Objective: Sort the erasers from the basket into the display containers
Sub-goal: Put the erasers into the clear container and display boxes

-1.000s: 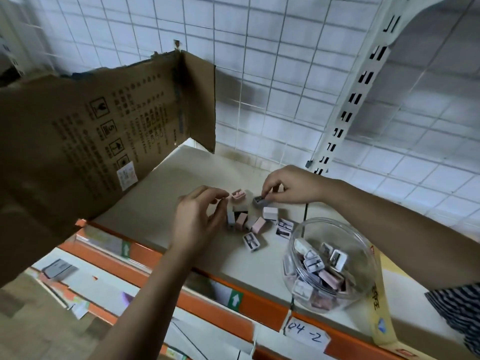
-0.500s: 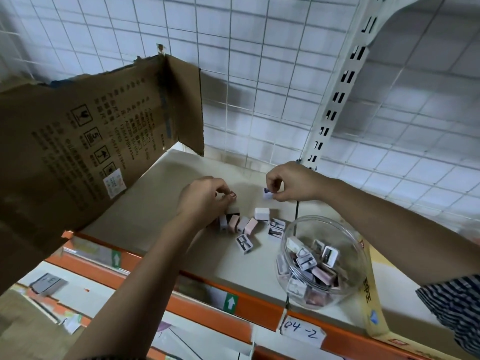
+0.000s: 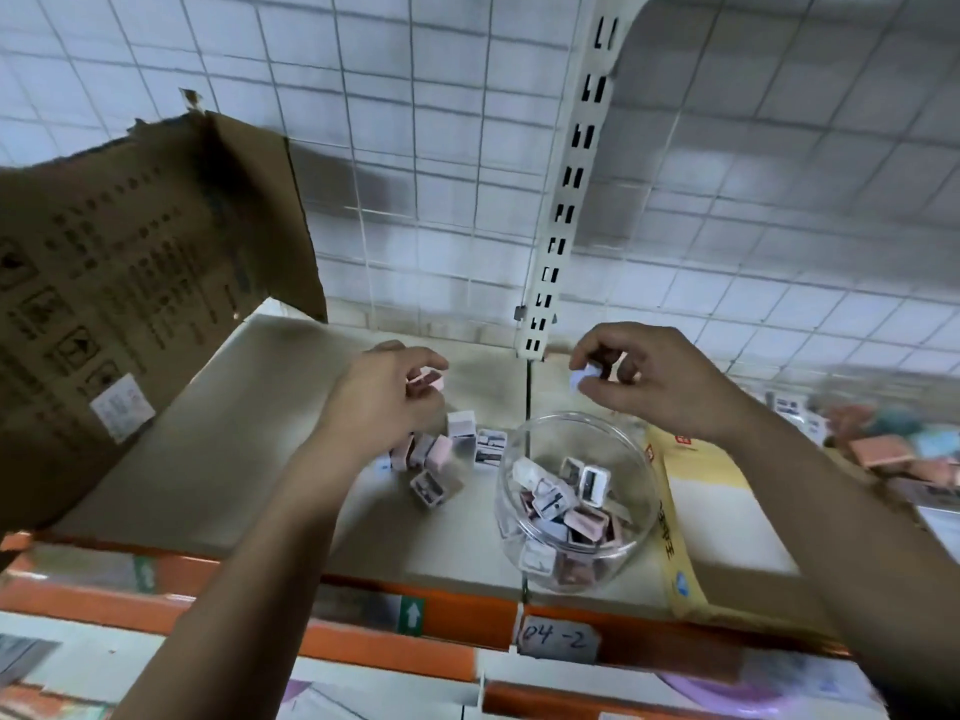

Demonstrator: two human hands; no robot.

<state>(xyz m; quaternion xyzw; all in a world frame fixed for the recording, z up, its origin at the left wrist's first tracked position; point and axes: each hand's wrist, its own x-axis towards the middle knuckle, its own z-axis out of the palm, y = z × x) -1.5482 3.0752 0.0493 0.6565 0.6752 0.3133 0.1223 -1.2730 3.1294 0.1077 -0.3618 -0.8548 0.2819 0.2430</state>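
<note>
Head view of a shop shelf bay. A white wire grid panel [image 3: 415,148] forms the back wall, and a torn brown cardboard sheet [image 3: 130,304] printed with handling symbols leans over the left side. Below them lies the beige shelf board [image 3: 234,449], split by a white slotted upright [image 3: 566,200] and edged at the front by an orange price rail [image 3: 457,621]. A flat yellow packet [image 3: 722,491] lies on the right section, just beside a clear round jar [image 3: 576,419] that stands near the front edge. The left hand [image 3: 379,402] hovers over the shelf left of the jar, thumb and fingers closed narrowly on a pink eraser [image 3: 428,379]. The right hand [image 3: 660,381] is raised above the jar's far rim and pinches a pale lilac eraser [image 3: 581,379] between thumb and fingertips. Many sleeved erasers in the jar [image 3: 566,506] fill its lower part; a small cluster of loose erasers [image 3: 441,454] lies on the board under the left hand, close to the jar. Blurred pink and teal goods [image 3: 883,449] lie at far right. A handwritten "04-2" label [image 3: 558,641] sits on the rail.
</note>
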